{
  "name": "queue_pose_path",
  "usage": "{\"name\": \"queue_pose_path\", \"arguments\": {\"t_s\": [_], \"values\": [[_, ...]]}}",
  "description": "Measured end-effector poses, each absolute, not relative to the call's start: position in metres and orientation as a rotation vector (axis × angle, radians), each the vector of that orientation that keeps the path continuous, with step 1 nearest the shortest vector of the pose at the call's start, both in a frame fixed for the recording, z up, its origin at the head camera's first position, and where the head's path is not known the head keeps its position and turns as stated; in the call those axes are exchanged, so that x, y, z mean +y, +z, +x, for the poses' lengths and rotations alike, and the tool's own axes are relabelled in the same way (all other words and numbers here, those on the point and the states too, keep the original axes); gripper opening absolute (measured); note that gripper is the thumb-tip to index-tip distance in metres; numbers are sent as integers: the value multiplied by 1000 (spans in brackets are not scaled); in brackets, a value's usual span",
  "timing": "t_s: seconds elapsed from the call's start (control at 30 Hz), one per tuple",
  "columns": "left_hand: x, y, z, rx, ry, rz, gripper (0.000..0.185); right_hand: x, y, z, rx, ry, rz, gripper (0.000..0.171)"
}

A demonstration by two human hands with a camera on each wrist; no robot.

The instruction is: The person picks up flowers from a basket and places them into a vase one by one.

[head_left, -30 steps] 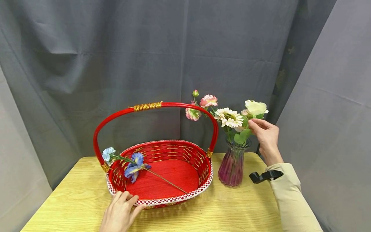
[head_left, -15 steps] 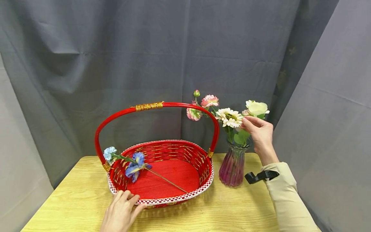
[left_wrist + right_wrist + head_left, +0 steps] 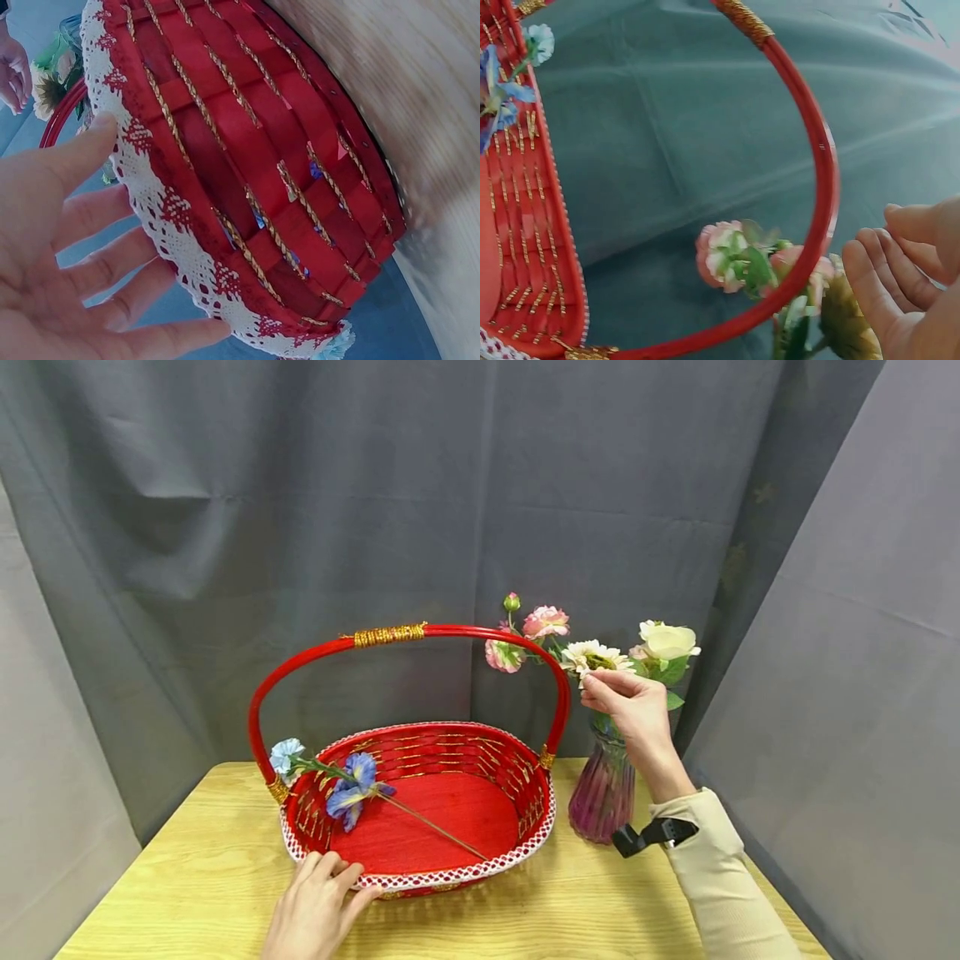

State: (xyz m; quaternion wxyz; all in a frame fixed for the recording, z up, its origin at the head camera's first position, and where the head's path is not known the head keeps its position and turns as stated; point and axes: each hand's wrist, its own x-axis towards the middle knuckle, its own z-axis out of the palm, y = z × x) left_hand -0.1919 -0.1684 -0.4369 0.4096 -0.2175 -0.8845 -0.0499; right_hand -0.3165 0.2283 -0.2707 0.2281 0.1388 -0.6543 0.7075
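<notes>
My left hand (image 3: 315, 902) holds the front left rim of a red woven basket (image 3: 525, 846). In the left wrist view its thumb lies on the white lace edge, with other fingers passing behind the rim. Inside the basket a stem with a blue iris (image 3: 352, 793) and a pale blue blossom (image 3: 286, 756) lies slanted, the pale one over the left rim. My right hand (image 3: 637, 718) is raised before a cream daisy-like flower (image 3: 597, 653), fingers bent. The right wrist view shows nothing between thumb and fingers. Below stands a purple ribbed glass vase (image 3: 600, 797), partly hidden by the hand.
The basket's tall red handle (image 3: 562, 702) arches up close to the vase. Pink flowers (image 3: 546, 622) lean left behind it, and a white rose (image 3: 667, 642) stands at the right. Grey curtain (image 3: 375, 527) hangs behind the wooden table (image 3: 202, 860).
My right hand has moved left, from beside the white rose and its leaves to in front of the cream flower. The left hand stays at the basket rim.
</notes>
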Motion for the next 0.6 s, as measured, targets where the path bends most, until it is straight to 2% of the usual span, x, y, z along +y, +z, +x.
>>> {"name": "queue_pose_path", "arguments": {"t_s": [0.6], "values": [[-166, -433, -189, -2314, -119, -499, 27, 173, -314, -339, -2009, 2050, 302, 35]]}}
